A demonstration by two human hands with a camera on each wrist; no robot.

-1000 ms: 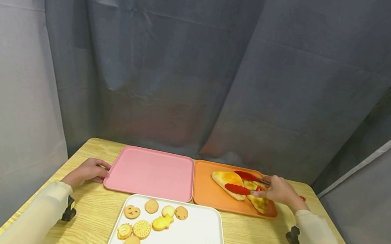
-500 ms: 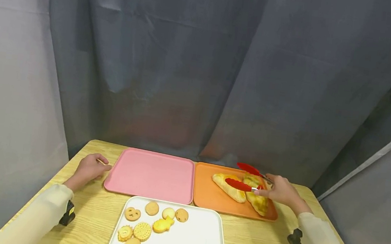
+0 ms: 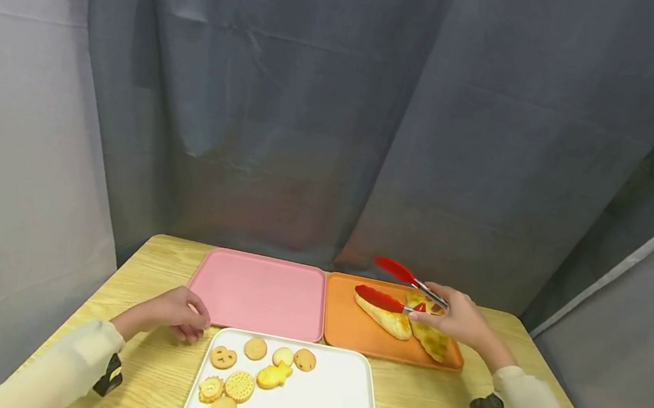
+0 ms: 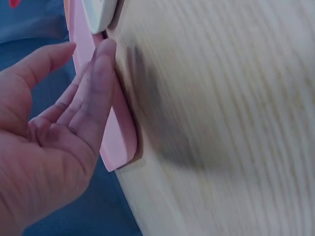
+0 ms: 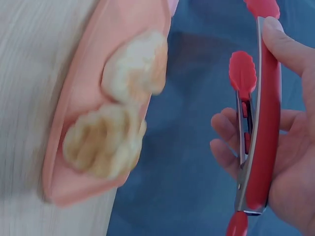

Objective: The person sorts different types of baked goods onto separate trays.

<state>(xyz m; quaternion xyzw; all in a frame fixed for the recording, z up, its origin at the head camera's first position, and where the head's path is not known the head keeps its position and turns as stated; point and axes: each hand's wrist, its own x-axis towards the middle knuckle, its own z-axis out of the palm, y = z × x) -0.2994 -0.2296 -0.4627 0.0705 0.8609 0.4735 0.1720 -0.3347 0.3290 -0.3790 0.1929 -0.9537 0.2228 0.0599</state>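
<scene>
My right hand grips red-tipped tongs, held spread and empty above the orange tray. Two bread pastries lie on that tray, one long and one nearer my wrist. In the right wrist view the tongs sit in my curled fingers, beside the blurred pastries. My left hand rests on the wooden table at the near left corner of the pink tray, fingers loosely bent, holding nothing. The left wrist view shows its fingers against the pink tray's edge.
A white tray at the table's front carries several cookies on its left half. Grey curtains close off the back and sides. A small black clip shows at each sleeve cuff.
My right hand lifted the tongs off the pastry, up and to the left, jaws now spread. My left hand slid from the pink tray's left edge toward its near corner by the white tray.
</scene>
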